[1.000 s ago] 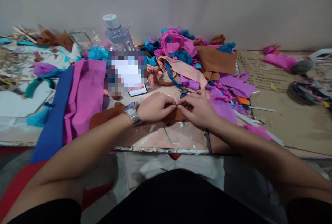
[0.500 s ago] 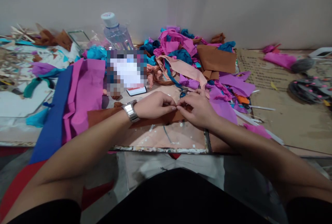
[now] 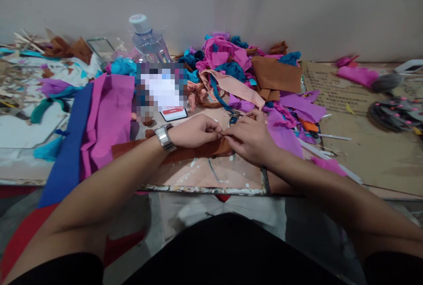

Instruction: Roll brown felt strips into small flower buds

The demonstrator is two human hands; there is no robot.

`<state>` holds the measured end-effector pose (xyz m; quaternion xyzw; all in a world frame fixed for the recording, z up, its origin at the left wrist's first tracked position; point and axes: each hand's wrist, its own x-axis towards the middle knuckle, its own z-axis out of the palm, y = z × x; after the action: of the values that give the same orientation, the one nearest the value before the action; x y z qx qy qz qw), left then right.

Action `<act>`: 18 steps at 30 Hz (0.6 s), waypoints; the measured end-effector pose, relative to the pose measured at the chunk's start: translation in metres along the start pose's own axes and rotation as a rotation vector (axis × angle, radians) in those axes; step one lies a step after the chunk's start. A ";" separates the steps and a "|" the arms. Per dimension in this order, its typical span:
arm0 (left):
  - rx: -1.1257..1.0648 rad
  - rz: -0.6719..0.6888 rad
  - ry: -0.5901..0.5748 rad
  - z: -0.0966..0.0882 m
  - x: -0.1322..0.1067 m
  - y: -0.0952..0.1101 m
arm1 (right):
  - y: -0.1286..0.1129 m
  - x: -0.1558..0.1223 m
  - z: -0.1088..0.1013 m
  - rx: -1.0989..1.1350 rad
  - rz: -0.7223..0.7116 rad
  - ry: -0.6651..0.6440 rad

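Over the table's front part, my left hand (image 3: 197, 131) and my right hand (image 3: 248, 138) meet fingertip to fingertip. Both are closed in a pinch on a thin, twisted-looking brown bit of crepe paper (image 3: 223, 135), mostly hidden by the fingers. Beneath them lies a long brown crepe paper strip (image 3: 194, 152), partly covered by my left forearm; whether it joins the pinched bit I cannot tell. Just behind my right hand is a small dark blue-handled tool (image 3: 234, 120), partly hidden. Pale peach crepe paper (image 3: 243, 87) trails down close to my right fingers.
A phone (image 3: 175, 113) leans behind my left hand, mostly blurred out, before a clear bottle (image 3: 150, 45). Crumpled pink and blue paper (image 3: 226, 53) heaps at the back. Pink sheets (image 3: 114, 117) and a blue strip (image 3: 68, 144) lie left; cardboard (image 3: 346, 135) and a dark round pincushion-like thing (image 3: 396, 115) right.
My fingertips have shifted slightly left, and the thin brown bit between them shows more clearly. My right hand has turned a little. The things around stay where they were.
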<state>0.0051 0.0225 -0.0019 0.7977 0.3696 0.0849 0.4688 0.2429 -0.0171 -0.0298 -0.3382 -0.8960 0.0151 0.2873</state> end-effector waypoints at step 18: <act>-0.048 0.012 0.062 0.001 0.000 0.000 | -0.003 0.003 -0.002 -0.027 0.012 0.037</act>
<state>0.0053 0.0222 -0.0027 0.7853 0.3770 0.1214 0.4758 0.2406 -0.0178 -0.0257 -0.3478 -0.8886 -0.0013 0.2991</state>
